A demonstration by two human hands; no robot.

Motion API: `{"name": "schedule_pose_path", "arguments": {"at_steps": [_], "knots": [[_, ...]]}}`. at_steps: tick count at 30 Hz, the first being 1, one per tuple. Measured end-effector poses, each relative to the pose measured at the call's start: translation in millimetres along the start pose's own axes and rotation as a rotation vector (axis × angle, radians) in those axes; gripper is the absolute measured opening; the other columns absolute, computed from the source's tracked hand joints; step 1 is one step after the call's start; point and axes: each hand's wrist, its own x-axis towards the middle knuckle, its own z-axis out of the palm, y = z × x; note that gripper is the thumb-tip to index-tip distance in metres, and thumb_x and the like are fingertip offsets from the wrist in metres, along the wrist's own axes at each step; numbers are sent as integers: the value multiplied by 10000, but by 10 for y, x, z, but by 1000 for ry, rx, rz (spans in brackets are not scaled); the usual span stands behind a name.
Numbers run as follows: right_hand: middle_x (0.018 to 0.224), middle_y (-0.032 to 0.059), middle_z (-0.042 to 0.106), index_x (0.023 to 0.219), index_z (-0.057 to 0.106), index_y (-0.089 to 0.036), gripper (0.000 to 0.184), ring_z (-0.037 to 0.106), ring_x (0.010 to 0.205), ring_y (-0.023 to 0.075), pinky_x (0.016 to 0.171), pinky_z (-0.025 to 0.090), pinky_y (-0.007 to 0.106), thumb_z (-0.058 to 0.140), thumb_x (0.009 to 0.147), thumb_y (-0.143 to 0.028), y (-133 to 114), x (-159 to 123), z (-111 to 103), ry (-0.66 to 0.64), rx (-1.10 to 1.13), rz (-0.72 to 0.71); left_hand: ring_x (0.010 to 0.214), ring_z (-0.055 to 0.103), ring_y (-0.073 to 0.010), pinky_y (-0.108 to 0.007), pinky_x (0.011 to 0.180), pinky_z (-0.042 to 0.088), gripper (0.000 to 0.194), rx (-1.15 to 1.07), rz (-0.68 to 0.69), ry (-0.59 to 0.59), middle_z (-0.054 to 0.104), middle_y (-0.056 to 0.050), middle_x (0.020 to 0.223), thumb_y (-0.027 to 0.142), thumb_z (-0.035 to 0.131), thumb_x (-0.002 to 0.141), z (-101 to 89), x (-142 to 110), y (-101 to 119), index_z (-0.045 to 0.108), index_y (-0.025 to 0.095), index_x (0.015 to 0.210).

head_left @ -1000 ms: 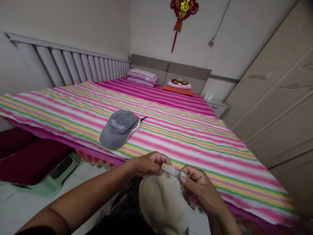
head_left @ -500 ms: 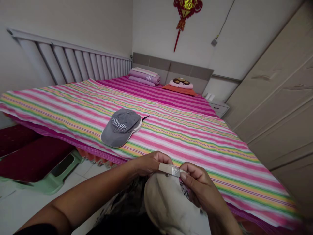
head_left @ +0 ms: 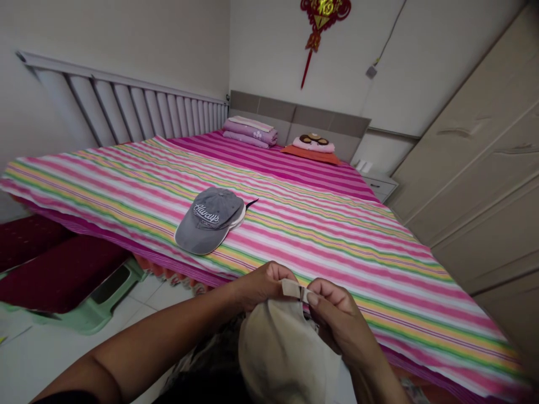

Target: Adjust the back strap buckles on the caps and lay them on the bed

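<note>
beige cap (head_left: 278,350) shifted left; hands (head_left: 343,315) pinch strap (head_left: 290,288)

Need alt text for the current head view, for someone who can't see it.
A person's left-hand grip and right-hand grip pinch the narrow beige strap of a rounded beige fabric cap. Ahead, a grey fabric cap with white lettering rests on a pink, white, yellow and green striped cloth spread over a magenta-striped bed.
</note>
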Motion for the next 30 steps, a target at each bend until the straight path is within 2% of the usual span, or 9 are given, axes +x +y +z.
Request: {"name": "schedule_pose_path", "arguments": {"at_steps": [5,9,14,18,20,22,25,28,30], "knots": [[410,-79,344,585,526,-165,254,257,361,37,356,178,179,686,642,-353,69,43,-133,97,113,-26,338,399,-46,-168,358,275,288,-124,45,0,518,21,432,324,748,464,-63,-18,54,594,105,571],[401,-103,250,602,511,-180,225,176,362,34,373,183,178,661,682,-327,101,80,-267,218,356,-101,376,433,-52,-168,393,304,235,-183,101,16,533,8,459,273,733,507,-118,-34,84,596,95,578],[446,-75,319,637,525,-180,225,242,382,52,399,244,191,569,763,-362,122,110,-258,192,442,-104,401,426,-44,-164,422,316,269,-205,132,27,508,19,478,315,718,558,-205,-83,78,569,94,590],[640,0,538,748,574,-178,242,479,607,122,579,370,231,636,693,-405,253,188,-116,12,282,-33,380,399,-39,-164,411,311,233,-239,175,94,477,38,460,278,700,579,-326,-188,143,542,107,591],[665,11,551,731,579,-161,299,495,640,143,600,369,244,711,603,-396,361,241,-2,-133,243,76,369,393,-41,-163,402,308,222,-259,189,163,455,49,440,257,695,580,-408,-260,186,522,119,572],[568,-23,495,637,541,-163,317,450,535,116,537,346,231,751,540,-379,462,297,128,-212,321,163,365,393,-42,-163,398,309,237,-275,202,227,442,54,429,255,701,569,-503,-337,219,503,125,549],[551,-51,463,674,521,-181,310,412,486,89,505,333,209,747,559,-359,529,388,317,-125,482,168,373,416,-50,-172,412,336,240,-316,210,332,455,57,440,247,712,559,-674,-462,246,502,132,551],[543,-56,451,672,500,-180,268,377,447,70,453,304,188,694,644,-363,463,501,487,-59,509,138,404,466,-65,-184,447,374,189,-369,207,433,508,48,476,234,706,580,-895,-625,248,545,137,600],[535,-57,452,679,488,-184,274,361,424,66,422,284,184,682,656,-376,376,597,606,-42,494,138,469,523,-86,-198,507,414,151,-391,215,425,572,20,542,235,688,606,-1086,-775,209,596,136,672]]}}
